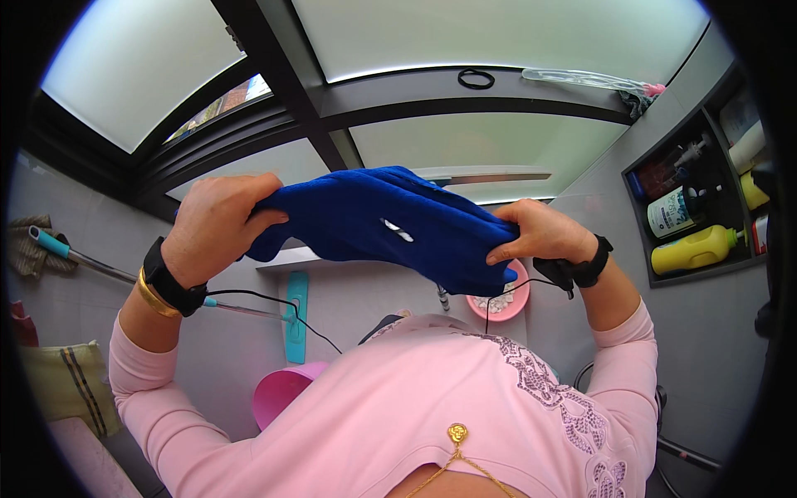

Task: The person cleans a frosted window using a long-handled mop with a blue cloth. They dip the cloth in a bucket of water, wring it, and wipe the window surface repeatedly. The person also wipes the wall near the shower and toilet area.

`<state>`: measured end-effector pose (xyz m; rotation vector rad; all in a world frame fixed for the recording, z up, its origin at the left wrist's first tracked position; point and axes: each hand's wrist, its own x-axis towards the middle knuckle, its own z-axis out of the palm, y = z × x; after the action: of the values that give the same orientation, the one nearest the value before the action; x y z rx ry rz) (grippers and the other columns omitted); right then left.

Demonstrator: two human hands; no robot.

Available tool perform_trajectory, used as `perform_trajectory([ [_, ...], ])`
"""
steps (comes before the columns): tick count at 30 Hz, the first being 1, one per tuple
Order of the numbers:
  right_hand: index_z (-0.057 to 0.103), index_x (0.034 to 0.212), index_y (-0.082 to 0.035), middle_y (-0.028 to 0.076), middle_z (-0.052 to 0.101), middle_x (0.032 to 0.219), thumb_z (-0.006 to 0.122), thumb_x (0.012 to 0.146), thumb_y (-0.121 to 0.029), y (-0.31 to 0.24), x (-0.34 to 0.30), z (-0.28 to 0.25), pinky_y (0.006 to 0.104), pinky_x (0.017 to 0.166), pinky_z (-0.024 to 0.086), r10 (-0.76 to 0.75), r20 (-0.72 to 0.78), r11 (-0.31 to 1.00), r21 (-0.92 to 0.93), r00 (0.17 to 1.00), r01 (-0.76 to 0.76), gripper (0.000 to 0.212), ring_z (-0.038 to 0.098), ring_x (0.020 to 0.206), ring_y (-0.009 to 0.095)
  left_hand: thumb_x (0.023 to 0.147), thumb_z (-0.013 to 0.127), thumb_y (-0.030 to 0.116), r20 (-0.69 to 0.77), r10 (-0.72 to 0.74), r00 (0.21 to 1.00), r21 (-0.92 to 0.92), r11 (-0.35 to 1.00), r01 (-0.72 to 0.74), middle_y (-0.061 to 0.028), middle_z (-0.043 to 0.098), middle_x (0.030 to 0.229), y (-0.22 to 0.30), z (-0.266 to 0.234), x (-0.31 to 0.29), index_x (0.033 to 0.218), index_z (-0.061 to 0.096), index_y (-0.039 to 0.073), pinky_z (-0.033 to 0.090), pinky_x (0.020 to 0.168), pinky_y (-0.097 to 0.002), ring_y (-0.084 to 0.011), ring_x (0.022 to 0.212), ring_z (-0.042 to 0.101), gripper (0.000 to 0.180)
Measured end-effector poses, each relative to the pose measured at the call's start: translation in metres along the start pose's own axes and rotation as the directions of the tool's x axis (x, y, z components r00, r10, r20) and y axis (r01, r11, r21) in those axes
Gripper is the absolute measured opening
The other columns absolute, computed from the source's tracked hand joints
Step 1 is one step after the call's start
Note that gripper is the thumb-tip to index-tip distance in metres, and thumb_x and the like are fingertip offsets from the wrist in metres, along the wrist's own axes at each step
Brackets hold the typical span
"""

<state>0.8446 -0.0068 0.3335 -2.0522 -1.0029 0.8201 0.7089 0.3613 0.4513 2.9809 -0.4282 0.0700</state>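
A blue cloth (357,220) hangs stretched between my two hands, folded over along its upper edge, with a small white patch or gap near its middle. My left hand (222,217) pinches its left end between thumb and fingers. At the other end, my right hand (540,232) grips the cloth's right corner the same way. Black bands circle both wrists, and a thin black cord trails from each. The cloth is held up in the air before a frosted window and covers part of the sill behind it.
Below the cloth, a pink basin (520,300) holds whitish pieces. A flat teal mop (296,319) and a magenta bucket (278,394) stand lower left. At right, a dark wall shelf (639,199) holds several bottles, including a yellow jug (693,251). A black ring (476,80) rests on the window ledge.
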Motion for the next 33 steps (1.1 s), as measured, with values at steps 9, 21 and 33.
perform_trajectory([
  [9, 0.056, 0.101, -0.007, -0.005, 0.053, 0.087, 0.058, 0.097, -0.029, 0.06, -0.045, -0.013, 0.0164, 0.07, 0.038, 0.11, -0.473, 0.879, 0.457, 0.874, 0.137, 0.022, 0.045, 0.08, 0.002, 0.073, 0.076, 0.012, -0.015, -0.043, 0.999, 0.014, 0.999, 0.043, -0.0122, 0.061, 0.068, -0.005, -0.003, -0.015, 0.082, 0.062, 0.004, 0.047, 0.055, -0.0338, -0.0291, 0.06, 0.06, 0.019],
  [21, 0.059, 0.124, -0.007, 0.009, 0.064, 0.11, 0.066, 0.089, -0.039, 0.069, -0.02, -0.082, 0.0303, 0.095, 0.045, -0.004, -0.456, 0.995, -0.088, 0.89, -0.04, 0.047, 0.058, 0.103, 0.018, 0.069, 0.079, 0.012, -0.073, 0.057, 0.996, 0.022, 0.998, -0.055, -0.0105, 0.06, 0.065, 0.007, -0.004, -0.018, 0.077, 0.063, 0.004, 0.047, 0.052, -0.0294, -0.0246, 0.055, 0.059, 0.019],
  [33, 0.055, 0.125, 0.0, 0.005, 0.065, 0.11, 0.07, 0.087, -0.027, 0.129, -0.05, 0.01, 0.0285, 0.093, 0.045, 0.221, -0.4, 0.795, 0.602, 0.889, 0.074, 0.048, 0.06, 0.101, 0.014, 0.07, 0.077, 0.007, -0.088, 0.008, 0.996, -0.029, 1.0, -0.01, -0.0121, 0.06, 0.068, -0.005, 0.0, -0.012, 0.08, 0.064, 0.002, 0.047, 0.054, -0.0299, -0.0266, 0.059, 0.06, 0.018],
])
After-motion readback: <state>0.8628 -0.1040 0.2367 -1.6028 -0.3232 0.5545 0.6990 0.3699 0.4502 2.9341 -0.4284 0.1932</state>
